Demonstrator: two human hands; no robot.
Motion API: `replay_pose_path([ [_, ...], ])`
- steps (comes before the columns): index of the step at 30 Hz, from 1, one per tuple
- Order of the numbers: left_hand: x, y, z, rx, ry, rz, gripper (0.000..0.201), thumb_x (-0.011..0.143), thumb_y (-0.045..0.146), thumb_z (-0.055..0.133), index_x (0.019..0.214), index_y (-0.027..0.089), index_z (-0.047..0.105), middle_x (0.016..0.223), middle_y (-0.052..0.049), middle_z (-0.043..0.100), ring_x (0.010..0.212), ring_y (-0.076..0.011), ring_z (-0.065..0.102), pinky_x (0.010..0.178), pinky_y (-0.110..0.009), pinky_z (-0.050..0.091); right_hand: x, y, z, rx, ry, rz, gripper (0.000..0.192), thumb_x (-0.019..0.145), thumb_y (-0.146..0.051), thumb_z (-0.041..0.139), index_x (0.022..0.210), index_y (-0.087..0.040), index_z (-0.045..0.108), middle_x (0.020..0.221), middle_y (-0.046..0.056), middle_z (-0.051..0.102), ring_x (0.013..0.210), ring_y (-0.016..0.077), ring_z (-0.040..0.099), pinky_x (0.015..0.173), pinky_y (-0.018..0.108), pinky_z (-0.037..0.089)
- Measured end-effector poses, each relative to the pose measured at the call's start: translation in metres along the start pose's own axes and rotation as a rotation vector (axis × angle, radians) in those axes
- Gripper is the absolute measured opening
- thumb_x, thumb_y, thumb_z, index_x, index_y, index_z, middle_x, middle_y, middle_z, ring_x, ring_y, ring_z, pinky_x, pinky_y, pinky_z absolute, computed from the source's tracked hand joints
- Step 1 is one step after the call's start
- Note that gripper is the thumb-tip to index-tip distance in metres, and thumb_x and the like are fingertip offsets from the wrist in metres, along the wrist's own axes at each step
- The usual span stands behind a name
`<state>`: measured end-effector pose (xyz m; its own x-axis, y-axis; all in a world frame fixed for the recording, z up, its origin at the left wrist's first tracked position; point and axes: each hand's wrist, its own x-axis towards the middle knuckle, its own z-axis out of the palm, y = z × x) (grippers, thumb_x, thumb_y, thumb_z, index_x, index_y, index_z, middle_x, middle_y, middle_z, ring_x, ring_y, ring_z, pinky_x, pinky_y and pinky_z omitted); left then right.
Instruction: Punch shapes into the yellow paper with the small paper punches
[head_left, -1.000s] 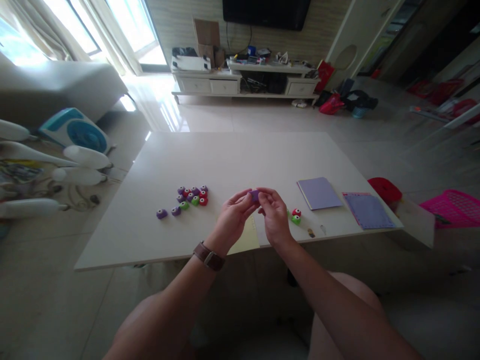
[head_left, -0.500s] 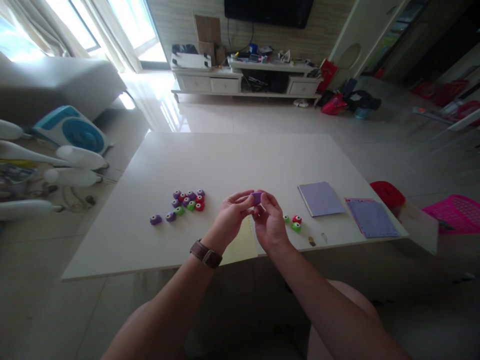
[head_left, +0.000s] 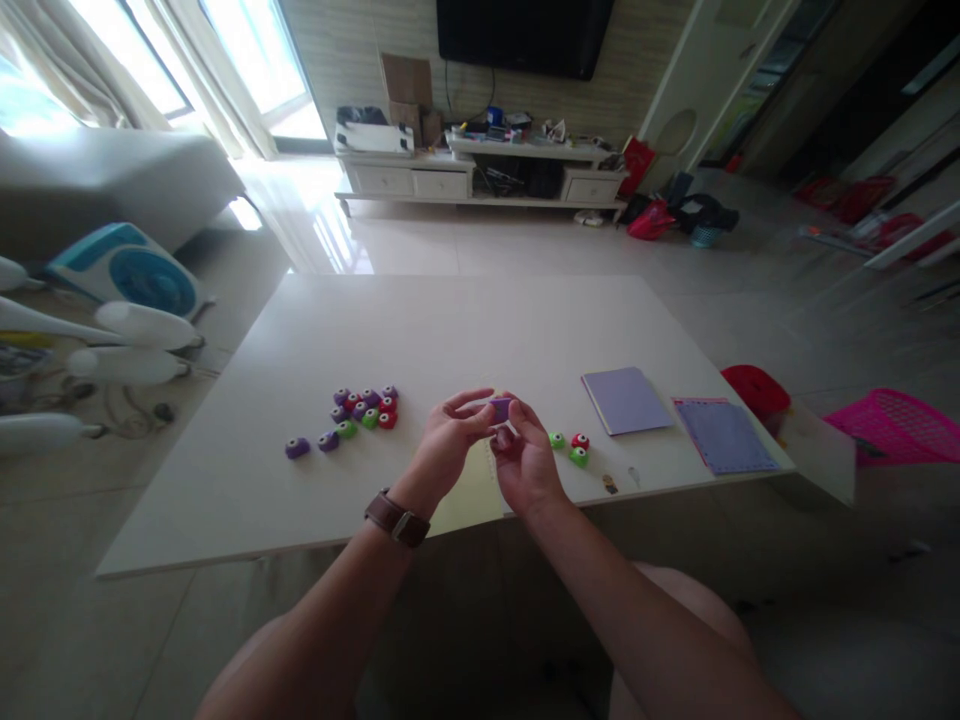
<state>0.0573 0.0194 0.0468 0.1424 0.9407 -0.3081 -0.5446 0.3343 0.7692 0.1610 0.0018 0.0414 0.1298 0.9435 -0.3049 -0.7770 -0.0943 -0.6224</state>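
Note:
My left hand, with a brown watch strap on its wrist, pinches one side of a small purple craft punch. The fingers of my right hand close on its other side, so both hands hold it just above the table. Much of the punch is hidden by fingers. Beneath my hands a yellow sheet of paper lies at the table's near edge. Left of them sits a cluster of several purple, red and green punches. Close to my right hand stand a red punch and two green ones.
On the white table a lilac pad of paper lies to the right, with a blue-violet sheet beyond it. Two small flat pieces lie near the front edge. A pink basket and a red bin stand off the right side.
The view has shifted a little, so the table things appear further left and lower. Both hands keep hold of the purple punch; the right fingers are slightly rearranged beneath it.

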Motion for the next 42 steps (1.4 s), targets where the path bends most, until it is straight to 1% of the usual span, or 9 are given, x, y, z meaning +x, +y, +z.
replay_pose_path([
  [3,0.005,0.001,-0.001,0.029,-0.008,0.010,0.043,0.068,0.020,0.087,0.106,0.010,0.072,0.090,-0.011,0.078,0.074,-0.0145,0.069,0.070,-0.025,0.053,0.002,0.000,0.002,0.026,0.022,0.009,0.024,0.065,-0.029,0.087,0.085,-0.019,0.077,0.073,-0.002,0.070,0.047,0.0016,0.037,0.043,0.016,0.030],
  [6,0.008,0.000,-0.002,0.064,-0.010,0.009,0.048,0.065,0.024,0.089,0.108,0.010,0.072,0.091,-0.011,0.078,0.074,-0.0139,0.069,0.069,-0.024,0.052,0.006,0.001,0.001,0.055,0.035,0.012,0.024,0.065,-0.027,0.087,0.085,-0.018,0.078,0.071,-0.002,0.068,0.046,0.0009,0.035,0.042,0.015,0.030],
  [11,0.011,-0.001,-0.004,0.086,-0.004,0.019,0.055,0.062,0.027,0.091,0.110,0.011,0.071,0.090,-0.011,0.078,0.077,-0.0168,0.071,0.075,-0.029,0.054,0.008,0.004,-0.001,0.073,0.036,0.021,0.024,0.065,-0.024,0.088,0.085,-0.016,0.077,0.068,-0.003,0.066,0.046,0.0008,0.034,0.041,0.014,0.029],
  [15,0.011,0.000,-0.007,0.139,-0.013,0.050,0.057,0.060,0.029,0.091,0.110,0.011,0.071,0.086,-0.011,0.079,0.076,-0.0170,0.071,0.077,-0.030,0.053,0.007,0.004,0.000,0.068,0.035,0.034,0.020,0.067,-0.021,0.086,0.084,-0.017,0.076,0.068,-0.003,0.066,0.046,0.0008,0.033,0.040,0.013,0.029],
  [19,0.008,0.005,-0.007,0.249,0.003,0.078,0.050,0.060,0.034,0.091,0.101,0.012,0.074,0.091,-0.012,0.079,0.078,-0.0176,0.071,0.075,-0.029,0.052,0.006,0.006,-0.001,0.091,0.045,0.088,0.019,0.069,-0.020,0.085,0.086,-0.017,0.075,0.070,-0.004,0.067,0.045,0.0001,0.032,0.040,0.012,0.030],
  [23,0.005,0.007,-0.006,0.367,0.031,0.114,0.042,0.060,0.037,0.090,0.091,0.012,0.077,0.088,-0.012,0.079,0.078,-0.0187,0.071,0.072,-0.028,0.052,0.007,0.013,-0.004,0.124,0.105,0.122,0.016,0.072,-0.021,0.083,0.082,-0.018,0.071,0.067,-0.005,0.065,0.044,0.0006,0.035,0.038,0.012,0.029],
  [28,0.007,0.000,-0.007,0.413,0.089,0.165,0.038,0.063,0.039,0.088,0.090,0.014,0.079,0.089,-0.012,0.079,0.079,-0.0196,0.072,0.069,-0.028,0.054,0.009,0.021,-0.004,0.124,0.143,0.120,0.013,0.076,-0.022,0.081,0.083,-0.020,0.069,0.071,-0.005,0.067,0.041,0.0003,0.035,0.036,0.012,0.027],
  [34,0.007,-0.002,-0.007,0.436,0.107,0.221,0.033,0.063,0.036,0.088,0.087,0.015,0.080,0.092,-0.012,0.080,0.083,-0.0212,0.074,0.074,-0.030,0.057,0.006,0.022,0.002,0.125,0.139,0.132,0.008,0.081,-0.024,0.076,0.086,-0.020,0.071,0.078,-0.004,0.071,0.039,-0.0002,0.032,0.034,0.013,0.026],
  [42,0.004,-0.003,-0.005,0.454,0.101,0.232,0.033,0.067,0.038,0.087,0.090,0.015,0.080,0.093,-0.012,0.080,0.086,-0.0226,0.075,0.078,-0.033,0.058,0.002,0.017,0.001,0.124,0.141,0.153,0.016,0.076,-0.025,0.082,0.086,-0.020,0.071,0.074,-0.005,0.070,0.039,-0.0003,0.031,0.034,0.012,0.026],
])
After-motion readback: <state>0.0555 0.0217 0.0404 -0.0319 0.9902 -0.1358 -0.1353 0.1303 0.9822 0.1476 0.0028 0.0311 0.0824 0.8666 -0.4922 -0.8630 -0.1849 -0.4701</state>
